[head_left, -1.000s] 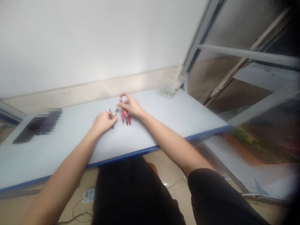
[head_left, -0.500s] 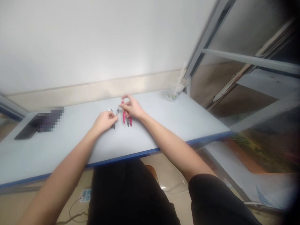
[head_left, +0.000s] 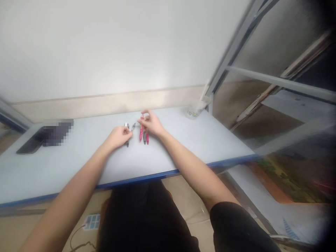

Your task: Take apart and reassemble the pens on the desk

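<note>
From far off I see the big white wall (head_left: 112, 45) first, then the long pale table (head_left: 168, 157) with its blue edge. At the left end of the table lies a flat black thing (head_left: 30, 141), with a blurry purple thing (head_left: 58, 133) against it. My left hand (head_left: 119, 137) and right hand (head_left: 153, 124) rest close together near the middle. A clear cup (head_left: 193, 111) with a straw stands by the right back corner. The little pens are on the table by my hands. My left hand pinches a grey pen (head_left: 133, 126) with thumb and finger, and dark pens (head_left: 127, 144) poke out beneath it. My right hand curls around a pink pen (head_left: 141, 135); I cannot tell if it squeezes. A dark grey pen (head_left: 144, 140) and another pink pen (head_left: 147, 140) lie just beside that one.
</note>
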